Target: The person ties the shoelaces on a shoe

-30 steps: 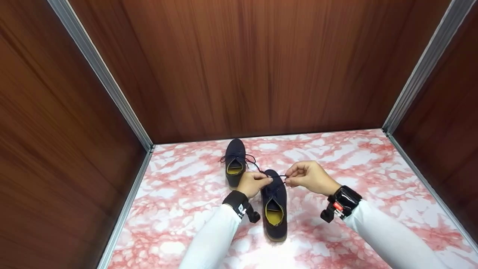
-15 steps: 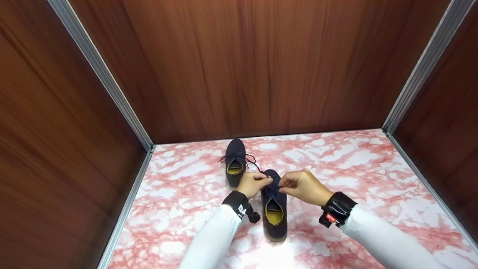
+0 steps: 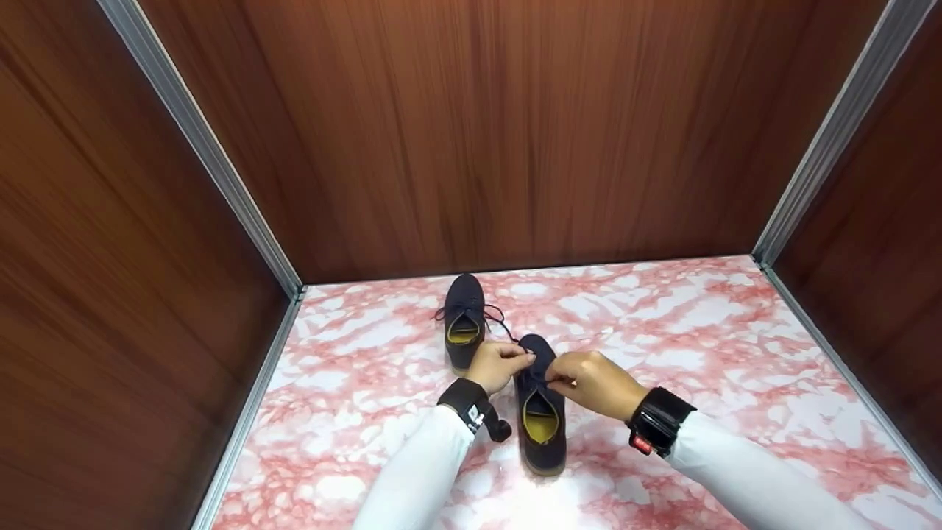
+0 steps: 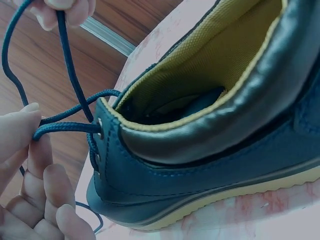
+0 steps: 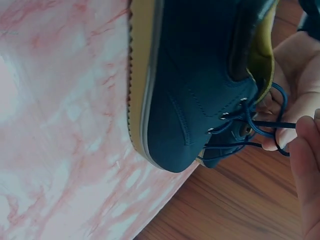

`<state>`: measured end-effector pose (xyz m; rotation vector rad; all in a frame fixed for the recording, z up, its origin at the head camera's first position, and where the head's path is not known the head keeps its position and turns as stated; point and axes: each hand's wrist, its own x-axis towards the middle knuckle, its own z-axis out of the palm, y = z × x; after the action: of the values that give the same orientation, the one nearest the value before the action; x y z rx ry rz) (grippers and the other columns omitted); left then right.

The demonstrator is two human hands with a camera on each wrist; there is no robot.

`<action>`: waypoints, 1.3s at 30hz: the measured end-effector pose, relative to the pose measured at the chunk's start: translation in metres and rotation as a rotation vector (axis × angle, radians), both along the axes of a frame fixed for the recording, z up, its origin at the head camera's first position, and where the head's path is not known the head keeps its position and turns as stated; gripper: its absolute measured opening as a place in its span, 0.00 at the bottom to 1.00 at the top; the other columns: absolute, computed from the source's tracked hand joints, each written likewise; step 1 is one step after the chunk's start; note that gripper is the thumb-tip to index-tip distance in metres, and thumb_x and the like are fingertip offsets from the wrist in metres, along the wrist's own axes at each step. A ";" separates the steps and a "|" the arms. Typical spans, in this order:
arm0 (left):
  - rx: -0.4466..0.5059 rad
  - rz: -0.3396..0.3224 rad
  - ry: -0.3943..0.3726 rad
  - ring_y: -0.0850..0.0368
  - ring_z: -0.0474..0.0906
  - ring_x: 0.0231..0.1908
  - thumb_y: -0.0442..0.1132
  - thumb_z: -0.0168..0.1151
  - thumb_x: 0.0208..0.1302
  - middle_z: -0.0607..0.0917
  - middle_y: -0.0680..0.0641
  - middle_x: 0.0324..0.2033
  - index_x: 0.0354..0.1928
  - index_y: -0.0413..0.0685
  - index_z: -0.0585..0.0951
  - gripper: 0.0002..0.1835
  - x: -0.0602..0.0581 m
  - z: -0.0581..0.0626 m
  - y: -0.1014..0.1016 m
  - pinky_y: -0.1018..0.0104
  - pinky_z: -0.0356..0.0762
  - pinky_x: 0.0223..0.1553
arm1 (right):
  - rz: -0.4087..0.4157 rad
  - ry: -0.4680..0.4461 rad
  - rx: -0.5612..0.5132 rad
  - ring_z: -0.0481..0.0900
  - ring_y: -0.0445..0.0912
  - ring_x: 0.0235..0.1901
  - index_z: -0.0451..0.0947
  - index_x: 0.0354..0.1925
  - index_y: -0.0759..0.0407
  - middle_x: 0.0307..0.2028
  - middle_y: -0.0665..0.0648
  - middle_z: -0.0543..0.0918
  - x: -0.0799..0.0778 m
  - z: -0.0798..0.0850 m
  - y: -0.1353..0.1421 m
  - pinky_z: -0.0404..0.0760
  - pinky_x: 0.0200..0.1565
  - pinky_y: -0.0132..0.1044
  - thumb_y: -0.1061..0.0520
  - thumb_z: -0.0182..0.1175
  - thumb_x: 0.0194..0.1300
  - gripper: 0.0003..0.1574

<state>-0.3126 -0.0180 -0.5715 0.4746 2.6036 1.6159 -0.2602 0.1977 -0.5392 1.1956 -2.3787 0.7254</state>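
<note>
A dark navy lace-up shoe [image 3: 544,458] with a yellow lining stands on the table, heel towards me. Over its left side my left hand [image 3: 494,365] pinches the shoelace between thumb and forefinger. In the left wrist view, strands of that shoelace [image 4: 68,62] run from the eyelets to both hands. My right hand [image 3: 600,384] is above the shoe's lacing and pinches another stretch of lace with its fingertips. The right wrist view shows the right fingers [image 5: 309,155] on a taut strand, a loop of lace beside the left thumb.
The matching shoe [image 3: 464,291], its laces tied in a bow, stands farther back on the left. One loop of its bow reaches towards the nearer shoe. A red-and-white marbled tabletop [image 3: 677,324] lies beneath, with brown wood panels [image 3: 471,147] around it.
My right hand has moved left and nearer to me, from beside the toe to over the lacing, its lace along with it. My left hand has hardly moved.
</note>
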 end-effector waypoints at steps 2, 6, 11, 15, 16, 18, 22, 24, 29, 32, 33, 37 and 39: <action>0.007 -0.003 -0.002 0.71 0.74 0.27 0.39 0.73 0.64 0.88 0.49 0.28 0.34 0.38 0.91 0.09 0.001 -0.002 -0.001 0.78 0.72 0.33 | -0.004 0.023 0.014 0.88 0.40 0.33 0.87 0.35 0.56 0.32 0.50 0.90 0.000 -0.004 -0.001 0.86 0.37 0.31 0.66 0.78 0.55 0.10; -0.001 -0.015 0.033 0.72 0.76 0.29 0.38 0.72 0.64 0.91 0.50 0.30 0.35 0.38 0.91 0.08 0.001 -0.007 -0.004 0.78 0.76 0.35 | -0.013 0.052 0.031 0.89 0.42 0.33 0.86 0.35 0.56 0.32 0.51 0.90 0.001 -0.011 -0.003 0.87 0.37 0.31 0.66 0.77 0.54 0.12; -0.007 -0.029 0.044 0.72 0.75 0.30 0.38 0.72 0.65 0.90 0.48 0.31 0.34 0.39 0.91 0.08 0.001 -0.010 -0.005 0.78 0.76 0.36 | -0.014 0.112 0.031 0.89 0.43 0.32 0.85 0.34 0.56 0.31 0.51 0.89 0.001 -0.019 -0.006 0.87 0.36 0.32 0.67 0.78 0.53 0.13; 0.014 -0.022 0.000 0.71 0.75 0.29 0.37 0.72 0.66 0.89 0.45 0.32 0.33 0.38 0.91 0.07 0.003 -0.010 -0.006 0.79 0.75 0.35 | -0.031 0.150 0.044 0.88 0.42 0.32 0.84 0.34 0.55 0.31 0.51 0.88 0.000 -0.023 -0.008 0.86 0.35 0.32 0.66 0.78 0.53 0.14; 0.022 -0.019 -0.005 0.71 0.76 0.29 0.36 0.72 0.65 0.90 0.45 0.33 0.33 0.38 0.90 0.07 0.003 -0.011 -0.006 0.79 0.76 0.35 | -0.037 0.153 0.048 0.88 0.42 0.32 0.84 0.34 0.54 0.31 0.50 0.88 0.000 -0.023 -0.009 0.86 0.35 0.32 0.65 0.78 0.53 0.14; 0.028 -0.015 -0.019 0.71 0.76 0.29 0.36 0.72 0.65 0.90 0.44 0.33 0.34 0.37 0.90 0.07 0.004 -0.012 -0.006 0.79 0.77 0.34 | -0.048 0.154 0.056 0.88 0.42 0.31 0.83 0.34 0.54 0.30 0.50 0.88 0.000 -0.024 -0.010 0.86 0.34 0.32 0.64 0.79 0.53 0.14; 0.011 -0.010 -0.033 0.71 0.76 0.29 0.37 0.72 0.66 0.90 0.42 0.34 0.35 0.37 0.91 0.08 0.004 -0.015 -0.007 0.79 0.76 0.33 | -0.064 0.146 0.064 0.88 0.42 0.30 0.83 0.33 0.54 0.30 0.51 0.87 -0.001 -0.027 -0.011 0.86 0.33 0.32 0.64 0.79 0.53 0.13; -0.004 -0.005 -0.038 0.71 0.76 0.29 0.37 0.71 0.66 0.91 0.43 0.34 0.36 0.37 0.91 0.08 0.005 -0.017 -0.007 0.80 0.75 0.33 | -0.071 0.144 0.068 0.87 0.43 0.30 0.84 0.33 0.54 0.29 0.51 0.87 -0.001 -0.028 -0.011 0.86 0.33 0.32 0.64 0.79 0.53 0.13; 0.005 0.001 -0.054 0.71 0.74 0.26 0.37 0.71 0.66 0.89 0.46 0.30 0.35 0.37 0.90 0.08 0.007 -0.019 -0.008 0.79 0.73 0.30 | -0.084 0.143 0.066 0.87 0.41 0.29 0.83 0.32 0.53 0.28 0.50 0.87 -0.003 -0.032 -0.012 0.85 0.31 0.33 0.64 0.79 0.52 0.13; 0.016 0.004 -0.067 0.70 0.74 0.25 0.37 0.70 0.66 0.89 0.47 0.30 0.35 0.36 0.90 0.09 0.007 -0.020 -0.008 0.79 0.73 0.28 | -0.112 0.175 0.069 0.87 0.40 0.28 0.83 0.31 0.52 0.27 0.48 0.87 -0.004 -0.035 -0.012 0.84 0.30 0.33 0.63 0.80 0.51 0.14; 0.022 0.004 -0.075 0.71 0.74 0.24 0.37 0.70 0.67 0.89 0.47 0.30 0.36 0.36 0.90 0.09 0.007 -0.021 -0.007 0.79 0.73 0.28 | -0.125 0.191 0.071 0.87 0.40 0.28 0.83 0.30 0.51 0.27 0.48 0.88 -0.004 -0.035 -0.012 0.84 0.29 0.34 0.62 0.81 0.51 0.14; 0.050 -0.004 -0.087 0.70 0.75 0.24 0.36 0.70 0.67 0.88 0.48 0.28 0.35 0.34 0.89 0.09 0.008 -0.024 -0.008 0.79 0.75 0.28 | -0.186 0.227 0.076 0.87 0.40 0.26 0.83 0.29 0.49 0.27 0.45 0.89 -0.005 -0.036 -0.014 0.84 0.27 0.36 0.61 0.81 0.51 0.14; 0.064 -0.006 -0.104 0.69 0.74 0.23 0.35 0.69 0.67 0.86 0.52 0.25 0.35 0.33 0.89 0.09 0.008 -0.024 -0.008 0.78 0.75 0.27 | -0.206 0.225 0.073 0.87 0.40 0.25 0.84 0.29 0.48 0.27 0.45 0.89 -0.005 -0.036 -0.015 0.84 0.26 0.36 0.59 0.81 0.52 0.13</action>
<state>-0.3042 -0.0259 -0.5954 0.3901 2.4800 1.6784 -0.2654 0.1828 -0.5755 0.9839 -2.3106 0.4182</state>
